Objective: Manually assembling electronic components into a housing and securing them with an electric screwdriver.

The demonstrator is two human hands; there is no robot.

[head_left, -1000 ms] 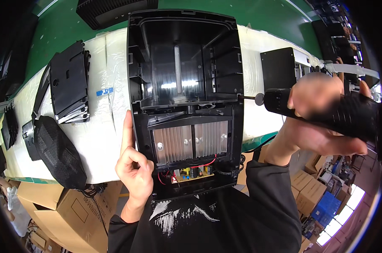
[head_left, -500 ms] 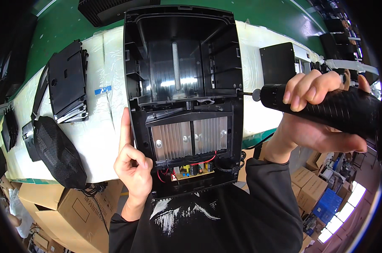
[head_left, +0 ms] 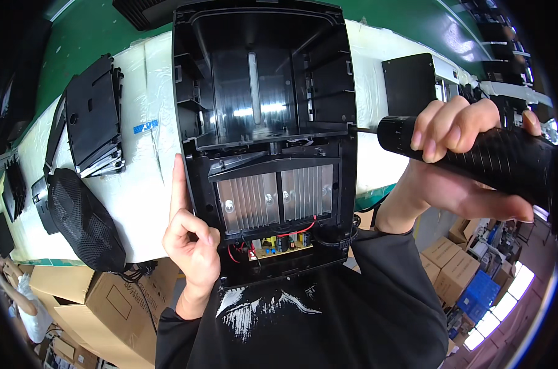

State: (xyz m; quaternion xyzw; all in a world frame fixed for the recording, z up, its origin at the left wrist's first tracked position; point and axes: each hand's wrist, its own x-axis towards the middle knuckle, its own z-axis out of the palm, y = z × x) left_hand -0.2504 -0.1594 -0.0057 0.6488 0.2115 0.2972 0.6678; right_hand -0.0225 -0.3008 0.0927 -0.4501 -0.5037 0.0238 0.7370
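In front of me a black plastic housing (head_left: 348,203) lies on the table, its upper part a deep hollow. Lower down sit ribbed metal heat sinks (head_left: 249,200) and a small circuit board (head_left: 283,247) with red wires. My right hand (head_left: 457,141) is closed round a black cylindrical electric screwdriver (head_left: 485,154). The driver lies roughly level, its thin bit (head_left: 366,130) meeting the housing's right side; the screw itself cannot be made out. My left hand (head_left: 193,240) holds the housing's left edge, index finger stretched along the wall and the other visible fingers bent.
Stacked black panels (head_left: 94,114) and a black mesh bag (head_left: 85,218) lie on the white-covered table (head_left: 150,203) at left. A black-sided box (head_left: 409,83) stands at far right. Cardboard boxes (head_left: 116,307) sit below left; another person's arm (head_left: 20,301) shows there.
The screwdriver has come a little closer to the housing, so less of its bit shows. My left hand keeps its place at the edge. Another person's arm has come into view at lower left.
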